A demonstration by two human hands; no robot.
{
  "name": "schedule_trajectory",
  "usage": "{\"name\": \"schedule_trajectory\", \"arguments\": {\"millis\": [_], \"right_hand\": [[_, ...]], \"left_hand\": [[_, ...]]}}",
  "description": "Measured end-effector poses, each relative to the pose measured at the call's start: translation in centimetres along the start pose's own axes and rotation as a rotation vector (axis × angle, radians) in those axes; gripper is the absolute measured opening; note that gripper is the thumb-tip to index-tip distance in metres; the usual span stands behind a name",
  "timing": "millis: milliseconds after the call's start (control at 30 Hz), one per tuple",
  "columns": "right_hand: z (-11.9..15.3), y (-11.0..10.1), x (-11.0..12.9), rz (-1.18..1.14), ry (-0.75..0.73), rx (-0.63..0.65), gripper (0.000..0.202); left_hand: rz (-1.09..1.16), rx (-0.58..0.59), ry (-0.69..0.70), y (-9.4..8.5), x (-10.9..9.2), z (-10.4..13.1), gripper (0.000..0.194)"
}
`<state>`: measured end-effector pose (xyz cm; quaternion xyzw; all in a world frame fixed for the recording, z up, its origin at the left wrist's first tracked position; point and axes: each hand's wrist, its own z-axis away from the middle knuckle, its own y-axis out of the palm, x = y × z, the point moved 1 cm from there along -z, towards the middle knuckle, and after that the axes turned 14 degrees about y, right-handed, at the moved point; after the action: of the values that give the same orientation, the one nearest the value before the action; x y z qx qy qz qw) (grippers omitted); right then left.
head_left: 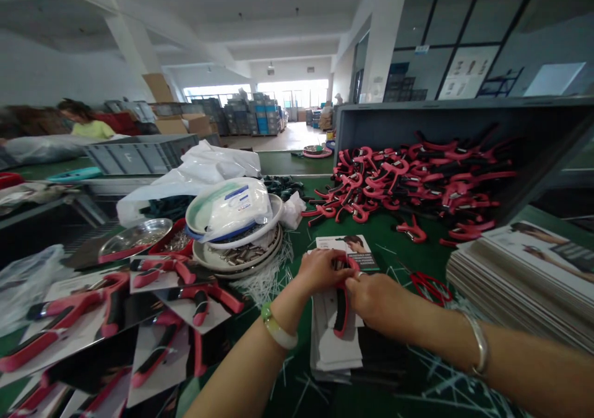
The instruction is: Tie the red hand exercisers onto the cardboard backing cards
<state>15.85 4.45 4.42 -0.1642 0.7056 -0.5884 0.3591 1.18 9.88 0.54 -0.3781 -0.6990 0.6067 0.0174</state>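
A pink-and-black spring clamp [341, 309] lies over a printed backing card [359, 249] and a stack of white cards [334, 350] on the green bench. My left hand [322, 268], with a green-and-white bangle at its wrist, curls round the upper part of this clamp. Close against it on the right, my right hand [371, 294] is closed in a pinch beside the clamp; what its fingertips hold is too small to make out. Both hands hide the clamp's upper end. White cable ties [273, 275] lie loose on the bench.
Many clamps [390, 176] spill from a grey crate [455, 121]. Stacked cards [520, 282] stand right, near red-handled scissors [429, 287]. Carded clamps [69, 313] cover the left. Bowls [236, 254] hold metal parts and a plastic bag. A person [86, 121] is behind a grey bin [142, 155].
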Motion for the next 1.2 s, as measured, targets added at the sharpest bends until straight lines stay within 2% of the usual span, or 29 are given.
{"name": "schedule_trajectory", "arguments": {"millis": [100,200,367,467,533,700,900,1200], "right_hand": [[0.1,0.4,0.0,0.016,-0.068,-0.012,0.025],[0.1,0.7,-1.1,-0.092,-0.005,-0.05,0.022],[-0.1,2.3,-2.6,-0.621,0.335,-0.227,0.021],[0.0,3.6,-2.0,-0.925,0.523,-0.296,0.021],[0.1,4.3,-1.3,-1.037,0.612,-0.317,0.02],[0.3,4.7,-0.7,-1.045,0.709,-0.343,0.022],[0.4,4.4,-0.6,-0.935,0.607,-0.368,0.017],[-0.2,6.3,-1.3,-1.172,0.7,-0.347,0.025]], "left_hand": [[0.061,-0.022,0.002,0.0,0.1,0.0,0.038],[0.118,-0.068,-0.01,0.0,-0.2,-0.4,0.026],[0.125,-0.144,-0.012,-0.1,-1.2,-0.6,0.016],[0.104,-0.176,0.056,-0.1,-1.5,-0.2,0.013],[0.065,-0.172,0.091,-0.1,-1.5,0.1,0.012],[-0.056,-0.159,0.137,-0.1,-1.7,0.5,0.012],[-0.124,-0.145,0.112,-0.1,-2.2,0.4,0.017],[-0.166,-0.164,0.182,0.2,-2.0,0.8,0.016]]}}
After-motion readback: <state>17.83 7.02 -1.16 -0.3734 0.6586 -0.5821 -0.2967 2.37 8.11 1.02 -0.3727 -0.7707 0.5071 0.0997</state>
